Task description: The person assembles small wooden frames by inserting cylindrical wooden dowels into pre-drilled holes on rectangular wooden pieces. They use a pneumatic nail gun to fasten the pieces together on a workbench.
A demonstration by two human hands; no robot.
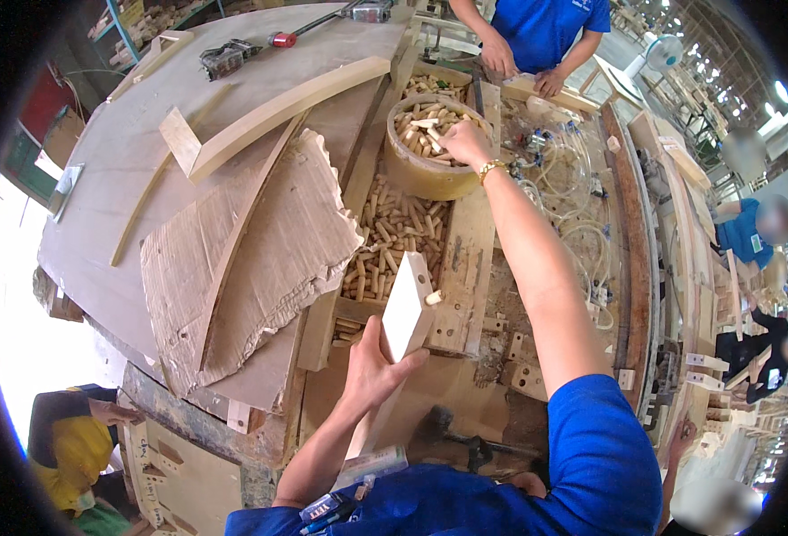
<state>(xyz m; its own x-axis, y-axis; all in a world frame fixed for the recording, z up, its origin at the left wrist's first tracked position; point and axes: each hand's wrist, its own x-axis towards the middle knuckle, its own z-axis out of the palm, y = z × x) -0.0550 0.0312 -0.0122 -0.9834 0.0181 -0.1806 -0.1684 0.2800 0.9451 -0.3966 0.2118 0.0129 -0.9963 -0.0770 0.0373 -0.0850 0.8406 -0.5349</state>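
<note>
My left hand (374, 368) grips a pale wooden rail (405, 308), tilted with its end face pointing up and away from me. From a hole in that end juts a short wooden dowel (435, 297); another hole beside it shows dark. My right hand (467, 144), with a gold bracelet (492, 168) at the wrist, reaches into a round yellowish tub (428, 181) heaped with wooden dowels (427, 119). Its fingers are pinched together at the top of the heap, on a dowel partly hidden by the fingertips.
A trough of loose dowels (398, 223) lies below the tub. Left on the table are torn cardboard (233, 259), a curved wooden frame piece (291, 107) and a power tool (229, 59). Clear hoses (581, 170) coil at right. A co-worker's hands (550, 83) work at the far side.
</note>
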